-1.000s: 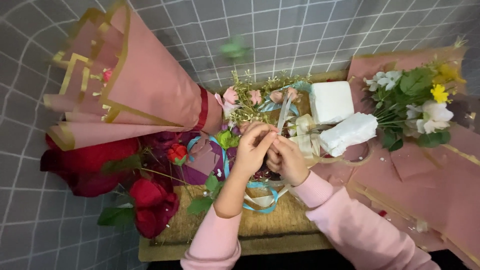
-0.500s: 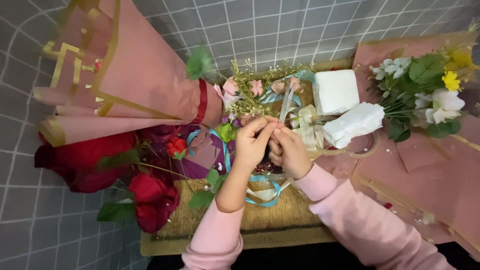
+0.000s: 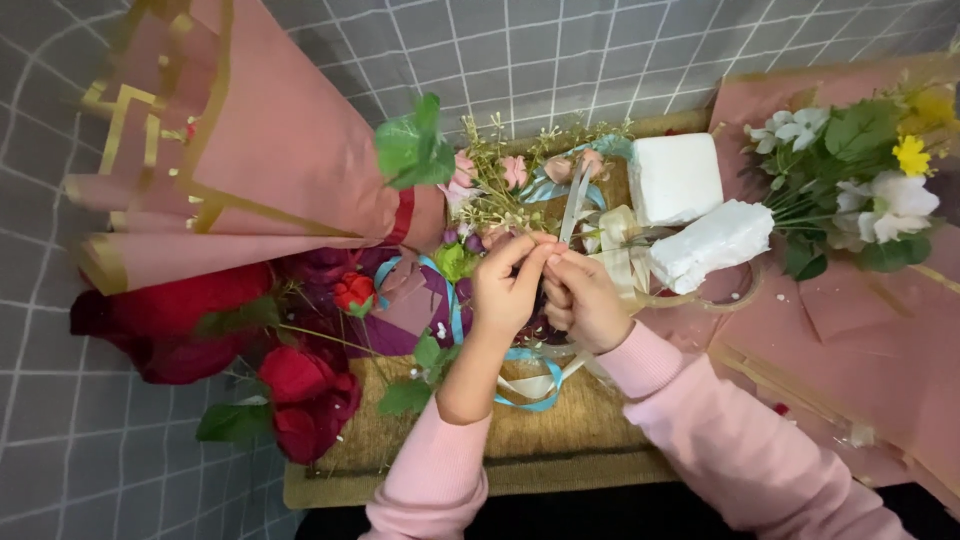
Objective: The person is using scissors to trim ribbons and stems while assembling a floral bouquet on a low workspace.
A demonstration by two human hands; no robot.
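Observation:
My left hand [image 3: 508,285] and my right hand [image 3: 583,300] meet over the middle of a woven mat [image 3: 560,440]. Their fingertips pinch a thin pale ribbon [image 3: 573,208] that rises toward small pink flowers [image 3: 515,170]. Under the hands lie loops of blue and cream ribbon [image 3: 530,385]. What sits directly beneath the palms is hidden. Both arms wear pink sleeves.
A large bouquet in pink and gold paper [image 3: 250,170] lies at the left, red roses [image 3: 300,395] below it. Two white foam blocks [image 3: 675,178] sit right of the hands. White and yellow flowers [image 3: 870,170] rest on pink wrapping paper [image 3: 860,340]. A grey tiled surface [image 3: 520,60] surrounds all.
Both hands stay pinched together on the ribbon with only slight finger shifts. The view has drifted a little, and a green leaf near the bouquet's neck shows more clearly.

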